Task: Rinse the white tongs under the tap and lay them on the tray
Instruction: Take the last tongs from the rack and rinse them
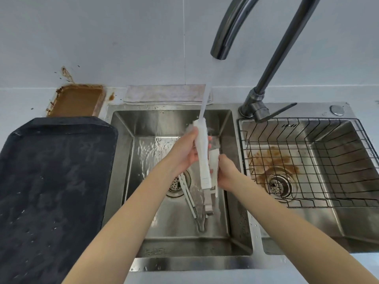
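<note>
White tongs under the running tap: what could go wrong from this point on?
The white tongs are wet and pinched between the left hand and right hand, so they might slip onto the second pair of tongs in the left basin. The water stream hits the upper tip and may splash the counter. Carried to the black tray, they would likely drip.

tap (242, 23) arch cut off at top, tray (51, 191) cropped left, second tongs (192, 206) part-hidden behind hands

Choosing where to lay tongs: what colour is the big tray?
Black tray, speckled with water; head view.
</note>
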Tool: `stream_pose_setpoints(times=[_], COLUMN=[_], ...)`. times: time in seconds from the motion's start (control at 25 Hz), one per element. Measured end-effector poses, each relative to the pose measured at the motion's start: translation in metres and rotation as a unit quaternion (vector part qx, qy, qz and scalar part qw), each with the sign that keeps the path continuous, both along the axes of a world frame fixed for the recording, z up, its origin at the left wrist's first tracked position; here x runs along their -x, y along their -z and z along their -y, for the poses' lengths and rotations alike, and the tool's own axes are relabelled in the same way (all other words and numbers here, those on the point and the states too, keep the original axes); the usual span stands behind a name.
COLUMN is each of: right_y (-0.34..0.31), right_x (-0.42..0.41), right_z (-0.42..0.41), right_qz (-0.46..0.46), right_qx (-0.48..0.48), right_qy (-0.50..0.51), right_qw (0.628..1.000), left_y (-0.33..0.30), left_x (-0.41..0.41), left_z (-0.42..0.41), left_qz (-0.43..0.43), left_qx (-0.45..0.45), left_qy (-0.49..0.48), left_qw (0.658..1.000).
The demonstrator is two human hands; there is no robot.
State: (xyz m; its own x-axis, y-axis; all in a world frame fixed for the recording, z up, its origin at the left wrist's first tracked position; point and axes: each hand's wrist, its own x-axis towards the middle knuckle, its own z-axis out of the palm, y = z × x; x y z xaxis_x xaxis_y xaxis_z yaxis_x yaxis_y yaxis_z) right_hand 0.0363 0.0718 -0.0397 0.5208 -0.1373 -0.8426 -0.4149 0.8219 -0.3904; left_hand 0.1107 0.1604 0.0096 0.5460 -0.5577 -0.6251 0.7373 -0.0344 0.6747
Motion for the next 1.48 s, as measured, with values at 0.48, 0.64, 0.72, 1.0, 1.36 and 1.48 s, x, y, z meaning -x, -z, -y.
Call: stream_pose_setpoints(times=[0.48, 0.64, 0.72, 1.0, 1.36, 1.48], right_y=[-0.022, -0.038, -0.040, -0.033, -0.026, -0.027], right_x=[-0.014, -0.029, -0.039, -0.069, -0.068, -0.060], right_z=[0.014, 0.009, 0.005, 0.006, -0.027, -0.026], right_qz=[0.052, 0.086, 0.084, 0.053, 0.045, 0.027], right_qx=[0.057, 0.161, 0.300, 0.405, 0.351, 0.349], right_qy=[0.029, -0.080, -0.180, -0.105, -0.117, -0.119], right_qw=[0.997, 0.980, 0.933, 0.907, 0.928, 0.929], left_y=[0.016, 0.024, 0.025, -0.001, -0.021, -0.018], left_x=[-0.017, -0.024, -0.024, -0.031, -0.023, -0.019], left_z=[-0.010, -0.021, -0.026, -0.046, -0.030, -0.022], left_qz=[-0.093, -0.132, -0.133, -0.061, 0.003, 0.005], left_qx=[0.007, 0.000, 0.017, 0.061, 0.000, -0.039], left_qy=[-0.113, -0.183, -0.206, -0.233, -0.243, -0.249], left_qw=[0.989, 0.974, 0.969, 0.969, 0.970, 0.968])
